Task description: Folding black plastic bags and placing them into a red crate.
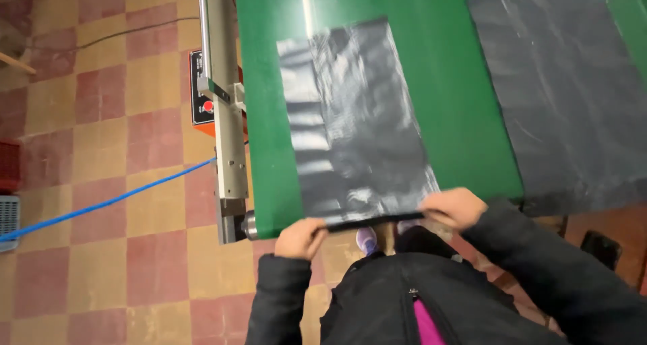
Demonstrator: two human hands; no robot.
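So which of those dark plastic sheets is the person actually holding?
Look at the green conveyor belt, at its near end by the person. The glossy dark grey plastic sheet lying there is gripped along its near edge by the left hand and right hand. Unlike the matte dark sheet to its right, it shines and is held.

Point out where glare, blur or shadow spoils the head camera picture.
Head view: strong white glare streaks the near black plastic sheet and the green belt; the sheet's surface is smeared by motion blur, its texture unreadable. The left hand and right hand, gripping its near edge, look soft. The second black sheet is duller, evenly lit; the checkered floor shows little shadow.
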